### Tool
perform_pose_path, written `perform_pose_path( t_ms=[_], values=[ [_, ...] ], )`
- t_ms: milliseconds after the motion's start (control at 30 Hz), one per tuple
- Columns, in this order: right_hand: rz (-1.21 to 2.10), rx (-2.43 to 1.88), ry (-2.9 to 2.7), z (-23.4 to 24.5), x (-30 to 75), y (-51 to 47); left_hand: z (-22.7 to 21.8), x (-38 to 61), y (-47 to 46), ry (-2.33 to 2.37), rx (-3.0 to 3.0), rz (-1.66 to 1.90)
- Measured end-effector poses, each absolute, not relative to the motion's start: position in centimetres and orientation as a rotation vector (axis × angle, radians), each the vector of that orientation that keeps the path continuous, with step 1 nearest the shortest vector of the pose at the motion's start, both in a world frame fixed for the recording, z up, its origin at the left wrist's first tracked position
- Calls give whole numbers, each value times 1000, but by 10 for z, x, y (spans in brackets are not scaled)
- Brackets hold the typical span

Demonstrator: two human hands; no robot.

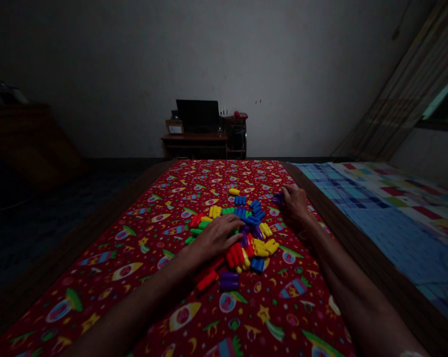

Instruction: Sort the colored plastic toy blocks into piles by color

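A loose heap of plastic toy blocks shaped like joined tubes lies on a red patterned cloth. My left hand rests over the left part of the heap, its fingers stretched out and apart, covering some blocks. Close to those fingers are blue blocks and red blocks. Off to the right of the heap, my right hand has its fingers closed on a purple block at the cloth. Yellow blocks and another purple block lie on the heap's near side.
Beyond the cloth's far edge, a low desk with a dark monitor stands against the wall. On the right is bedding with a blue checked cover. A wooden cabinet stands in shadow at left.
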State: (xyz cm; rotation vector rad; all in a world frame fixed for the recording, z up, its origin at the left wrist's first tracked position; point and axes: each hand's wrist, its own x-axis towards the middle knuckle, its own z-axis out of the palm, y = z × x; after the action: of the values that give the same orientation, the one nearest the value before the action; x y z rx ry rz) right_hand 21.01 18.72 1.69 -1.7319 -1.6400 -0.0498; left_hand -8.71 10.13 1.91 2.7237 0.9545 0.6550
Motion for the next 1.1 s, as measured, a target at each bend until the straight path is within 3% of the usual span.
perform_pose_path(
  t_ms=[133,300,500,600,700,800,933,1000,1100],
  values=[
    [6,-1552,-1732,32,182,175,17,-98,115,1187,2747,669],
    [351,-1252,-2451,50,126,145,18,-111,124,1427,2721,624],
    [-72,-1195,-2699,41,113,116,16,-122,133,1458,2715,638],
    [-99,-1219,-2749,39,116,112,15,-127,135,1440,2707,688],
    [22,-1220,-2748,43,116,116,13,-127,134,1321,2715,715],
    [375,-1129,-2671,50,119,130,10,-123,131,1208,2722,728],
    [743,-1055,-2239,55,135,157,9,-118,125,1132,2745,651],
    [724,-1127,-2042,54,150,168,12,-116,123,1132,2764,593],
    [421,-1409,-1924,43,176,177,17,-114,121,1189,2773,539]
  ],
)
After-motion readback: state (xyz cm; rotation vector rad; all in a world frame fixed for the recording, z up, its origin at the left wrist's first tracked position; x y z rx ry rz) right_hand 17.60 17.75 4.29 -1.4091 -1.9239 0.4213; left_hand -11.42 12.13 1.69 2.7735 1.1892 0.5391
